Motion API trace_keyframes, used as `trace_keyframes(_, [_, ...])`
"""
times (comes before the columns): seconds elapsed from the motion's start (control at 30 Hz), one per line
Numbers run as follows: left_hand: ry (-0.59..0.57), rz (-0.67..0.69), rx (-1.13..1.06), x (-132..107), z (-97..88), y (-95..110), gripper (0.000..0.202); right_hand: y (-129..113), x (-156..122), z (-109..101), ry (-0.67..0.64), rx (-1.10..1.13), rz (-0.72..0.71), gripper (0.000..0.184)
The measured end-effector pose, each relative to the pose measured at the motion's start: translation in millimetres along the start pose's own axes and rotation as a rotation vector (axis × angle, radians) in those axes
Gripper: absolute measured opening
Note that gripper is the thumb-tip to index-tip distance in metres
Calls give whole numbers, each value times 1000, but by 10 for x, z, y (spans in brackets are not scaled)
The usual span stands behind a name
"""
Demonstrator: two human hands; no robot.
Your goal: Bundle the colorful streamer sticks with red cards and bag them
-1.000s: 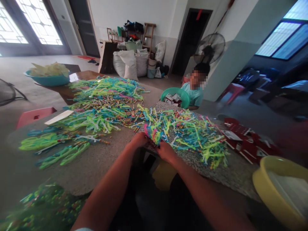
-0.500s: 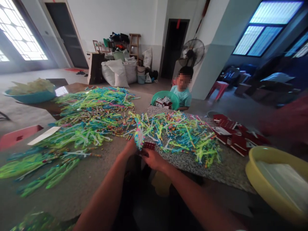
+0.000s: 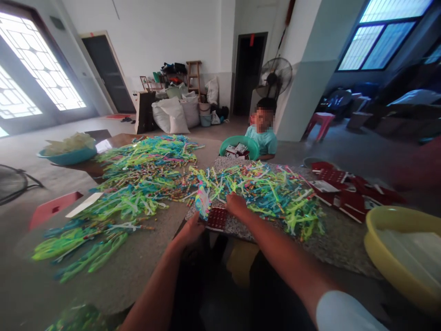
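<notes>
My left hand (image 3: 193, 228) is closed on a small red card (image 3: 217, 218) with a bundle of bright plastic strips (image 3: 202, 202) standing up from it, at the near edge of the speckled table (image 3: 337, 239). My right hand (image 3: 236, 203) reaches forward into the big pile of green, blue and yellow strips (image 3: 272, 191); its fingers curl down among them and what they grip is hidden.
A second wide heap of strips (image 3: 144, 172) covers the left table. A yellow basin (image 3: 396, 248) sits at the right, red cards (image 3: 344, 188) behind it. A child (image 3: 263, 131) sits across with a green basin (image 3: 241, 145). A blue bowl (image 3: 67, 154) is far left.
My right hand left the card and moved forward into the strip pile. My left hand stays on the card and bundle. The view tilted and shifted slightly.
</notes>
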State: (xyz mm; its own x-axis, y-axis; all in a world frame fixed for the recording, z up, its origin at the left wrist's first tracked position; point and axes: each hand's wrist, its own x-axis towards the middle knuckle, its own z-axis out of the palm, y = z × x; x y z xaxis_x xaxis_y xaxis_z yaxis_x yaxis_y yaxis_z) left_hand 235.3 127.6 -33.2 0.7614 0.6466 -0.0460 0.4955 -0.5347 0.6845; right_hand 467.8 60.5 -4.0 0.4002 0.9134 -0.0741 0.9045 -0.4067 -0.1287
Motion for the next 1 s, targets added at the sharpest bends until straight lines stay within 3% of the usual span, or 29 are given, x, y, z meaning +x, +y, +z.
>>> trace_keyframes(0.13, [76, -28, -161, -65, 105, 53, 44, 200, -46, -43, 16, 80, 108, 28])
trace_keyframes(0.33, [209, -71, 73, 18, 241, 182, 26, 747, -203, -95, 12, 369, 176, 17])
trace_keyframes(0.53, [231, -82, 211, 30, 327, 234, 24, 1311, -452, -185, 102, 344, 294, 19])
trace_keyframes(0.63, [234, -124, 226, 32, 348, 254, 22, 1445, -437, -223, 121, 345, 321, 16])
trace_keyframes(0.77, [210, -190, 251, 38, 319, 250, 25, 1431, -322, -248, 55, 512, 321, 18])
trace_keyframes(0.9, [152, -242, 273, 45, 271, 219, 31, 1522, -254, -258, 282, 592, 381, 20])
trace_keyframes(1.0, [144, -211, 311, 64, 249, 198, 33, 1869, -336, -271, 567, 595, 585, 23])
